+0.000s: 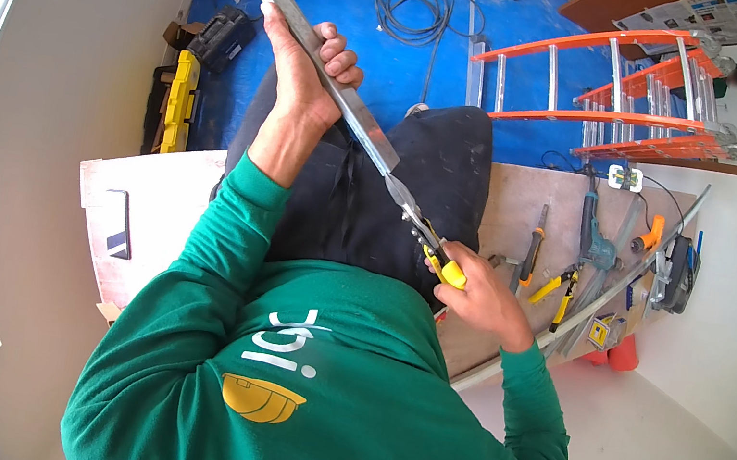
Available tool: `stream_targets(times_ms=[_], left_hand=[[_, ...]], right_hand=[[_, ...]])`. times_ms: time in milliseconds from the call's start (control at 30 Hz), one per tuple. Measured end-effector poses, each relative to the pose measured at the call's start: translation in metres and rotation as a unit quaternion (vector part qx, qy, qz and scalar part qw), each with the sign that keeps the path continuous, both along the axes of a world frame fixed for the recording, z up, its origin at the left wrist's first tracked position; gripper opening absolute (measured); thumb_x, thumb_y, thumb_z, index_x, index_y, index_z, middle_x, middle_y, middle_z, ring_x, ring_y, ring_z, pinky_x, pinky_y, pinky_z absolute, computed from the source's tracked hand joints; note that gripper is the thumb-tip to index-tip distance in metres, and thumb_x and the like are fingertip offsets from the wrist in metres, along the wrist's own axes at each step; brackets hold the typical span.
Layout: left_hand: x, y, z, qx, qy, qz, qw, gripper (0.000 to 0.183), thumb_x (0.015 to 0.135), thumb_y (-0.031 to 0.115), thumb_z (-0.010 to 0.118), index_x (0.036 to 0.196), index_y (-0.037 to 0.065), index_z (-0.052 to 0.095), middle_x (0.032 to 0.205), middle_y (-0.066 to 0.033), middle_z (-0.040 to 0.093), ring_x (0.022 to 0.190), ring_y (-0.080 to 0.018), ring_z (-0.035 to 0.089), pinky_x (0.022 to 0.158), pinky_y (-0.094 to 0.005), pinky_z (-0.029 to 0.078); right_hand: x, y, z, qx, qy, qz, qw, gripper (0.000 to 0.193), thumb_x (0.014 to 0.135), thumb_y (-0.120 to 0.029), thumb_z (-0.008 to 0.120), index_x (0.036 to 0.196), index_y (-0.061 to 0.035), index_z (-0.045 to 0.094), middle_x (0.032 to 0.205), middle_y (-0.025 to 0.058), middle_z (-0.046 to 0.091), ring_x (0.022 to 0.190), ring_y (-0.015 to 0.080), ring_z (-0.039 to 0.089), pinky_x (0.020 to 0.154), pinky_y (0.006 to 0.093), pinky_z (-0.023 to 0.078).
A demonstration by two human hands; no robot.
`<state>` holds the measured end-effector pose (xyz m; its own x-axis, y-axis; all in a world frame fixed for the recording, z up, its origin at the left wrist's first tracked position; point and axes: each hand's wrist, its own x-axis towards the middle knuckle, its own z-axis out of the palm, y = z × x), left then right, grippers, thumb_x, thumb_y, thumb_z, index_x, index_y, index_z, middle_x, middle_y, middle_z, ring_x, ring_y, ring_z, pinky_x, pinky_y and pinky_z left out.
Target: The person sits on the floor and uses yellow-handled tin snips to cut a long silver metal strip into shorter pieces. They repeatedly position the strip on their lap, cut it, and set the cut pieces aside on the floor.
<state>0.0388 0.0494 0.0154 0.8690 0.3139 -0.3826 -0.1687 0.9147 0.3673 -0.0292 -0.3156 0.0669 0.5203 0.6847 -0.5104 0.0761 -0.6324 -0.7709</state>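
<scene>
My left hand is wrapped round a long grey metal channel, which slants from the top left down across my lap. In my right hand is a pair of tin snips with yellow handles, and my fingers are closed round the grips. The blades of the snips meet the lower end of the channel. How far the blades are apart, I cannot tell. Both sleeves are green, and the channel lies over my dark trousers.
On the board to my right lie a teal power tool, yellow-handled snips, an orange-and-black hand tool and a white power strip. Beyond are an orange ladder and a coiled cable. A phone lies left.
</scene>
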Motion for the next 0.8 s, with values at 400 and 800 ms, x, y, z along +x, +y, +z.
stream_targets(times_ms=[400, 800], left_hand=[[0.004, -0.002, -0.012, 0.012, 0.055, 0.011, 0.998, 0.091, 0.087, 0.105, 0.038, 0.085, 0.015, 0.051, 0.067, 0.0057, 0.037, 0.054, -0.0097, 0.037, 0.052, -0.0276, 0.032], [0.003, -0.003, -0.012, 0.017, 0.07, 0.016, 0.997, 0.089, 0.09, 0.102, 0.038, 0.088, 0.015, 0.052, 0.069, 0.0063, 0.036, 0.055, -0.0086, 0.036, 0.053, -0.0268, 0.033]], right_hand=[[0.006, -0.002, 0.017, -0.112, 0.016, 0.002, 0.994, 0.05, 0.086, -0.009, 0.073, 0.135, 0.0027, 0.064, 0.115, 0.0181, 0.076, 0.108, 0.0335, 0.075, 0.097, 0.0435, 0.055], [0.019, 0.02, 0.006, -0.064, -0.01, 0.034, 0.997, 0.05, 0.089, -0.004, 0.07, 0.138, 0.0043, 0.061, 0.118, 0.0164, 0.076, 0.109, 0.0323, 0.074, 0.099, 0.0428, 0.056]])
